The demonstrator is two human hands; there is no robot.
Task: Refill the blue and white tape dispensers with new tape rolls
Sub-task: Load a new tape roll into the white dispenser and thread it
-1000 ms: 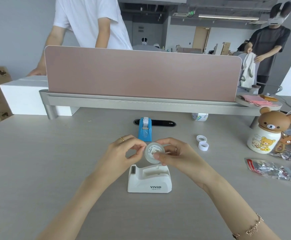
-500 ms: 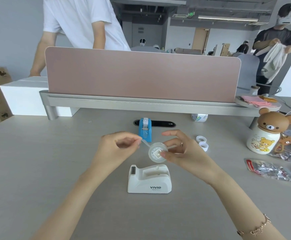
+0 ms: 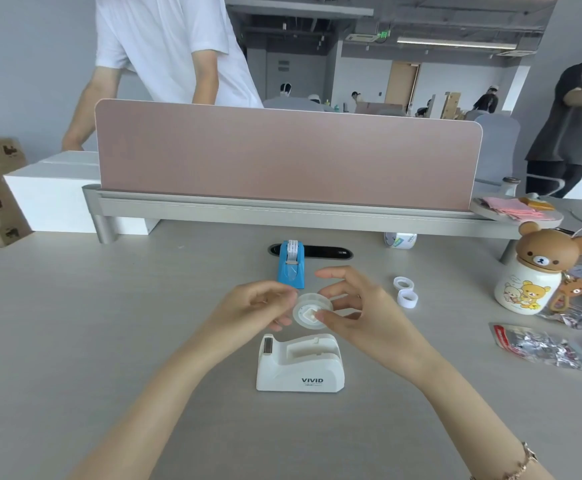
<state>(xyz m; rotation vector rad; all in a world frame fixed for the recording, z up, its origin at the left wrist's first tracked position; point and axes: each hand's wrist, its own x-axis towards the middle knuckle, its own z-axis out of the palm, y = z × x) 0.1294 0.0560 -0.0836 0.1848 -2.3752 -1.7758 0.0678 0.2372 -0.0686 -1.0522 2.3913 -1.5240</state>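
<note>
The clear tape roll [image 3: 312, 310] was held in the air just above the white dispenser [image 3: 300, 363], its flat face turned toward the camera and its hub axis pointing roughly at the viewer. The right hand [image 3: 362, 315] had its grip clamped on the roll, thumb on the core. The left hand [image 3: 258, 306] had its fingertips pinched together at the roll's left rim, seemingly on the tape end. Half a second earlier the left hand had been farther from the roll with a strip stretched between them; that gap had closed. The white dispenser sat on the counter [image 3: 74, 341], long axis left to right, cutter at the left; the blue dispenser [image 3: 291, 266] stood behind it, lengthwise toward the camera
</note>
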